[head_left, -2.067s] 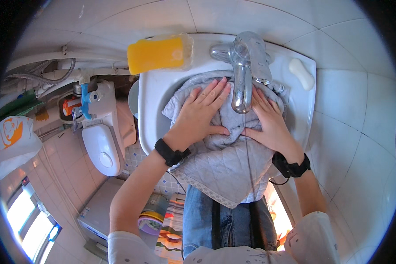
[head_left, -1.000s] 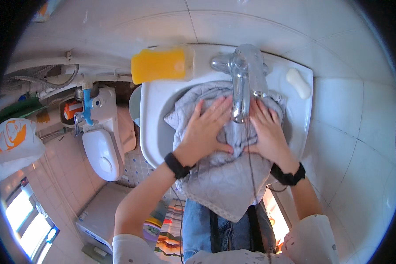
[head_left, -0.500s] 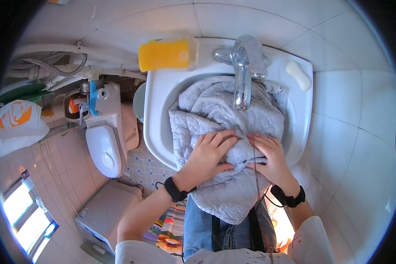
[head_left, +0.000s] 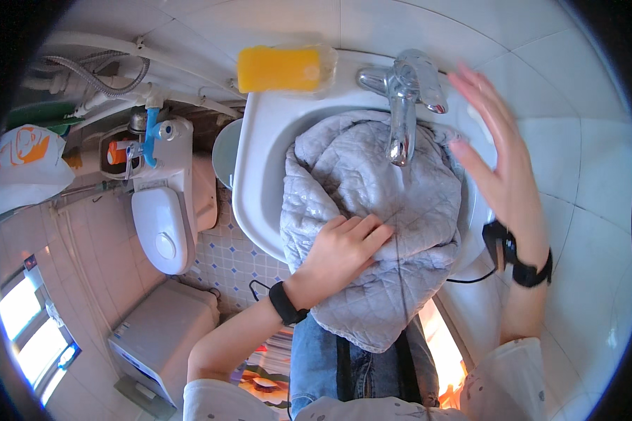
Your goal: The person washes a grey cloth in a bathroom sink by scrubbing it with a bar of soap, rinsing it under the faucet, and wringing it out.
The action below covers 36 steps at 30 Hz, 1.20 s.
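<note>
A grey quilted cloth (head_left: 361, 168) lies bunched in the white sink (head_left: 256, 203), and its near end hangs over the front rim. My left hand (head_left: 344, 249) presses on the cloth with its fingers curled into the fabric. Raised above the right side of the sink, my right hand (head_left: 502, 158) is open and holds nothing. Its fingers point toward the chrome faucet (head_left: 402, 105), apart from the lever as far as I can see. The spout hangs over the cloth. Behind my right hand, the white soap on the rim is mostly hidden.
A yellow sponge-like block in clear wrapping (head_left: 281, 69) sits on the sink's back left corner. A toilet (head_left: 163, 231) stands to the left, with a grey box-shaped appliance (head_left: 165, 337) nearer me. Tiled wall (head_left: 555, 161) closes off the right side.
My right hand has left the cloth and moved up and right toward the faucet. My left hand stays on the cloth, its fingers now more curled.
</note>
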Each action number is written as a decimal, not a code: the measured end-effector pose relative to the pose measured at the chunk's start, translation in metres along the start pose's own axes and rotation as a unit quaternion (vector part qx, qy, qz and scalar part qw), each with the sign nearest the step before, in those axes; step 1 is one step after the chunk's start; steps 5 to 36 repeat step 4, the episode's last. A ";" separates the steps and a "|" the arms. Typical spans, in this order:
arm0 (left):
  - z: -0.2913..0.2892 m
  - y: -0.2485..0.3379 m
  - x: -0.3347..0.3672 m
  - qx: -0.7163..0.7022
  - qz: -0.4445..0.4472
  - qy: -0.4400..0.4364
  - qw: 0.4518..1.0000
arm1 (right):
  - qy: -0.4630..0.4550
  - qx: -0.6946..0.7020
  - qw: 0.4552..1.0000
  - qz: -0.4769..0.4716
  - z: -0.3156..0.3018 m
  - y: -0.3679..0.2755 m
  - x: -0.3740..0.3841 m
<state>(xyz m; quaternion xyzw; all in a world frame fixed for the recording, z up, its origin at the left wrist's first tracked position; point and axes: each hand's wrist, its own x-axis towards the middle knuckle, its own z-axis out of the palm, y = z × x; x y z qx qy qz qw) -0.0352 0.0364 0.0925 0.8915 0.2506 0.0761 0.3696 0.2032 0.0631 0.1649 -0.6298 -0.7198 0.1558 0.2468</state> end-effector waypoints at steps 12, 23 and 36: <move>-0.004 0.009 0.008 0.056 -0.064 -0.067 0.994 | -0.053 -0.066 0.995 -0.052 0.011 0.006 0.030; -0.004 0.009 0.008 0.056 -0.064 -0.067 0.994 | -0.053 -0.066 0.995 -0.052 0.011 0.006 0.030; -0.004 0.009 0.008 0.056 -0.064 -0.067 0.994 | -0.053 -0.066 0.995 -0.052 0.011 0.006 0.030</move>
